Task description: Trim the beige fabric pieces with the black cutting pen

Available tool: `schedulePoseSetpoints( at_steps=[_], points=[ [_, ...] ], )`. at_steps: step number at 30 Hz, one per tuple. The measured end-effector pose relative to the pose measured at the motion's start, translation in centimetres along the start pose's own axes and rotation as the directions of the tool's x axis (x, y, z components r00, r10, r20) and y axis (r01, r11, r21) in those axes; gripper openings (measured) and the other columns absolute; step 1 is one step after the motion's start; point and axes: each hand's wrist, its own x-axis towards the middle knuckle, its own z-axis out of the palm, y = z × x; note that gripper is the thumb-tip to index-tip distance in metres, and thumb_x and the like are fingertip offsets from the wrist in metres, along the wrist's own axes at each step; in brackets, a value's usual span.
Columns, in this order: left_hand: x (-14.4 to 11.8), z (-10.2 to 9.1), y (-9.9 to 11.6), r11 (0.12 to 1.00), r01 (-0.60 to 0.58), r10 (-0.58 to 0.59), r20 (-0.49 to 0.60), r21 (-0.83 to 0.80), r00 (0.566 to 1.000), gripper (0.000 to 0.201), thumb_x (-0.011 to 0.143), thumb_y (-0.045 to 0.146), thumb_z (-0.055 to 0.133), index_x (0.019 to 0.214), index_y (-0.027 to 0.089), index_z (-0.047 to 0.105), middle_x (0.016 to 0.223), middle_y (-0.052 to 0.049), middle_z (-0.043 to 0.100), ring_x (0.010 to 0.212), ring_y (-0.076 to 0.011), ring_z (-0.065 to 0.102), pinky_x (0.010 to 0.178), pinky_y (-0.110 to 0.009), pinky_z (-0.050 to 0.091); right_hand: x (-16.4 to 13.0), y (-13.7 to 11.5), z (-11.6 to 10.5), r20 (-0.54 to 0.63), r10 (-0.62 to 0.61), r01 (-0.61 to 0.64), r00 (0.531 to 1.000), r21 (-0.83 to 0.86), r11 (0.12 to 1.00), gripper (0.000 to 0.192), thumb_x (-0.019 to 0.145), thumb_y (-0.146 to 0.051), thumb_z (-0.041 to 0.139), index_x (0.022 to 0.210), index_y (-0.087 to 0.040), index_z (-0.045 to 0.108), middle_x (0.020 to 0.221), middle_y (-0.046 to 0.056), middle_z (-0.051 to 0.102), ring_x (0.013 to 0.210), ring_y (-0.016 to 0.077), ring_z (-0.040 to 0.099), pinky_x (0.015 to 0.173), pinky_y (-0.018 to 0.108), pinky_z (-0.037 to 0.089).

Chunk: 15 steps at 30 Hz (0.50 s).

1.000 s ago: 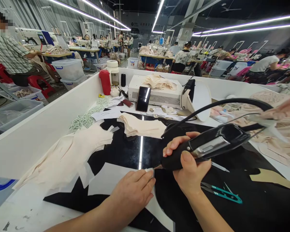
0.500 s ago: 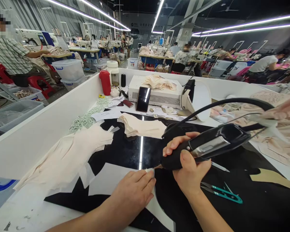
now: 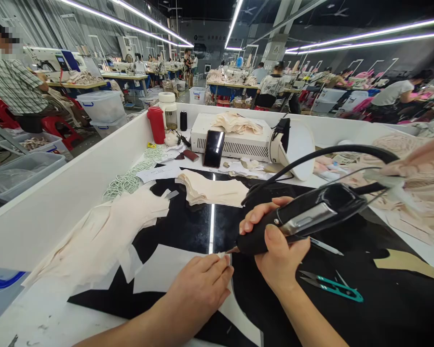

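Note:
My right hand grips a black corded hand tool, its metal tip pointing left and down to the edge of a white fabric piece lying on the glossy black work surface. Flat on that piece, fingers together, lies my left hand, its fingertips right beside the tool's tip. The tool's black cable arcs up and off to the right.
Teal thread snips lie right of my wrist. Cream fabric pieces, a folded stack, a phone, a white machine and a red bottle fill the white-walled table. Another person's hand reaches in at right.
The tool and my right hand have shifted slightly left. My left hand stays flat on the fabric.

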Motion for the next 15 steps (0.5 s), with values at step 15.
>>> schedulePoseSetpoints(
  at_steps=[15],
  points=[
    [0.26, -0.33, 0.12, 0.999, 0.017, -0.017, 0.001, -0.039, 1.000, 0.026, 0.107, 0.026, 0.053, 0.125, 0.012, 0.065, 0.129, -0.005, 0.072, 0.113, -0.0196, 0.067, 0.089, -0.031, 0.055, -0.28, 0.34, 0.18, -0.006, 0.012, -0.013, 1.000, -0.035, 0.999, 0.031, 0.090, -0.029, 0.073, 0.114, -0.028, 0.055, 0.079, -0.005, 0.064, 0.061, 0.0137, 0.062, 0.057, 0.031, 0.056]
  ],
)
